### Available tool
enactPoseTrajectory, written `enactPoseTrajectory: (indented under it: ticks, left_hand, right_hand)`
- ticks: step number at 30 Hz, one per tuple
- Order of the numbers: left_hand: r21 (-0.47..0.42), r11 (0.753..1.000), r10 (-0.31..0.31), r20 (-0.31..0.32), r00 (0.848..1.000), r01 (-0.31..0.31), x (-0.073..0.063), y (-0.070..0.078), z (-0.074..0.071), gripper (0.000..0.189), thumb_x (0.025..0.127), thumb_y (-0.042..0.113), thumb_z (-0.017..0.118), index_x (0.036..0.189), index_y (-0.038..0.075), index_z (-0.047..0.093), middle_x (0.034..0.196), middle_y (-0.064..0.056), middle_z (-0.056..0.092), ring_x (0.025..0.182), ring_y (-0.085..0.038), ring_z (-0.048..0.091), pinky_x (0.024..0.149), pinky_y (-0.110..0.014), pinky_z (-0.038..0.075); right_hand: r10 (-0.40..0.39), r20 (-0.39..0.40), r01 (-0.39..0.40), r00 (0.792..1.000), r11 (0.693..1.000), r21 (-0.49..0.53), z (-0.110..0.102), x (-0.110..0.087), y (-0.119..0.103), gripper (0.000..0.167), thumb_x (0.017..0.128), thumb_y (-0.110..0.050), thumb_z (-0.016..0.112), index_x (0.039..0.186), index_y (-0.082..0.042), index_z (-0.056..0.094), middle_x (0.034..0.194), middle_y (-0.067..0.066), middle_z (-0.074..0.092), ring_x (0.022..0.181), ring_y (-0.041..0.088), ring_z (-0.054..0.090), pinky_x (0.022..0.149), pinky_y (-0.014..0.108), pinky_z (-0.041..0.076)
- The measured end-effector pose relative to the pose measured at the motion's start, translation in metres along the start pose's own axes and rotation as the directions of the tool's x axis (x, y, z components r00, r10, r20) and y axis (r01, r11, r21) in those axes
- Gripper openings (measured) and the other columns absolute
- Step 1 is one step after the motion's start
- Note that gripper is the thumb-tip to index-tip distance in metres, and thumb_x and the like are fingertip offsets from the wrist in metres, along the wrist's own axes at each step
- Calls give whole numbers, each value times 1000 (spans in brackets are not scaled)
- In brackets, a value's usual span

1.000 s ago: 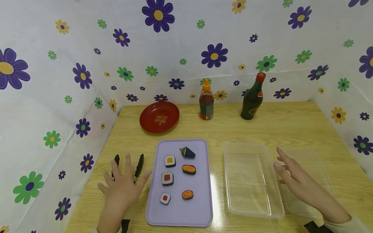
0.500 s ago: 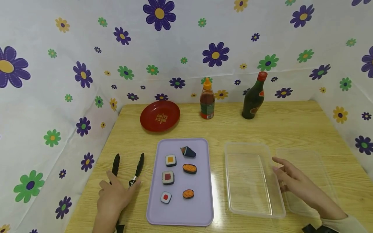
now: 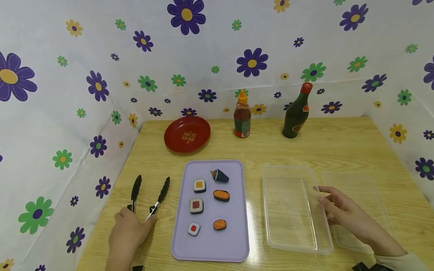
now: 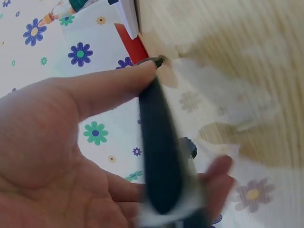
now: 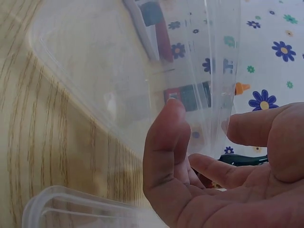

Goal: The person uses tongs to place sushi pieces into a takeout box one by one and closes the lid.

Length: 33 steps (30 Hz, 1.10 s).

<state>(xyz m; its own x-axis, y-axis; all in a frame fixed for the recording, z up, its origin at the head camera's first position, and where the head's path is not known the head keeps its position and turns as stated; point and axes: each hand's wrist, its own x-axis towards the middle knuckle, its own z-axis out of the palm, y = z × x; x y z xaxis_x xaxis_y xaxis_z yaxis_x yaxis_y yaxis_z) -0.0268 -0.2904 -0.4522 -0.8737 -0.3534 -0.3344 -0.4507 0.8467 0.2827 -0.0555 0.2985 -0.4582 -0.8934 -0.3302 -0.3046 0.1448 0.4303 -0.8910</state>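
Right of the lavender tray [image 3: 208, 246], the clear plastic container [image 3: 288, 210] looks light, thin-walled and slightly flexible, probably slippery; its long side rim, pinched between the right hand's [image 3: 346, 210] thumb and fingers, suits a gentle hold. Left of the tray, the black-tipped tongs [image 3: 135, 188] seem stiff and springy, best held mid-arm; the left hand [image 3: 127, 231] grips them, spread wide across both splayed arms.

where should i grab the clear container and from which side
The upright right wall of the clear container, near the middle of its long rim, probably suits best. Come from the right, where the right hand is, fingers straddling the wall: the open top leaves its thin edge exposed.
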Motion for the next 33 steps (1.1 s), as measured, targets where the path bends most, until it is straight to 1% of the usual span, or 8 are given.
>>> enactPoseTrajectory:
  ticks: [5,9,14,16,19,22,29,33]
  left_hand:
    - [-19,1000,14,-4,1000,-14,1,-4,1,113,98,72,52,139,-29,24,125,-47,34,89,-53,62,75,-63,53]
    - [-82,997,-15,-10,1000,14,4,-6,1,124,95,84,40,148,-26,20,135,-51,32,107,-67,56,88,-71,50]
    - [-185,983,-2,-77,997,-13,2,-8,-2,127,87,89,50,156,-15,26,142,-43,49,128,-63,52,104,-73,43]
    - [-186,981,38,-114,993,-58,-1,-10,-4,120,83,87,60,152,-9,39,134,-34,62,122,-55,60,101,-68,48]
    - [-146,981,107,-141,984,-128,-5,-16,-9,107,78,84,71,143,0,53,122,-23,71,98,-38,65,83,-49,55]
    - [-123,970,193,-145,970,-211,-11,-27,-15,95,75,75,81,138,7,60,113,-14,70,81,-19,55,66,-31,44]
    - [-115,917,384,-12,923,-383,-23,-52,-20,87,70,59,92,139,12,67,103,-1,65,66,-3,45,58,-21,40]
    - [-145,903,416,64,907,-404,-27,-58,-15,91,69,59,93,143,13,66,110,1,68,65,0,47,58,-20,41]
  right_hand:
    - [8,4,-8,1000,1000,-2,-1,1,0,55,117,-24,33,162,5,19,132,28,51,93,18,62,76,34,60]
    - [5,0,-5,1000,1000,-5,-1,1,2,55,117,-24,34,161,5,20,131,27,51,95,16,62,76,34,60]
    - [15,-3,-15,1000,1000,-17,-2,1,2,56,117,-25,35,162,5,19,131,27,51,98,13,62,77,34,61]
    - [21,-7,-21,1000,999,-25,-3,1,2,57,117,-25,35,162,5,18,132,27,51,100,12,62,78,34,61]
    - [16,-7,-16,1000,999,-32,-3,1,3,57,117,-25,35,162,6,17,132,28,52,101,10,62,78,34,61]
    - [27,-5,-27,1000,999,-19,-2,2,5,58,117,-25,34,162,7,16,132,27,52,102,7,62,79,35,61]
    - [22,-16,-22,1000,1000,-13,0,2,7,57,117,-24,35,160,8,19,125,19,57,100,5,61,79,35,61]
    - [-11,-32,11,999,1000,12,-2,3,9,47,116,-20,37,153,9,29,109,4,61,86,10,60,71,32,60]
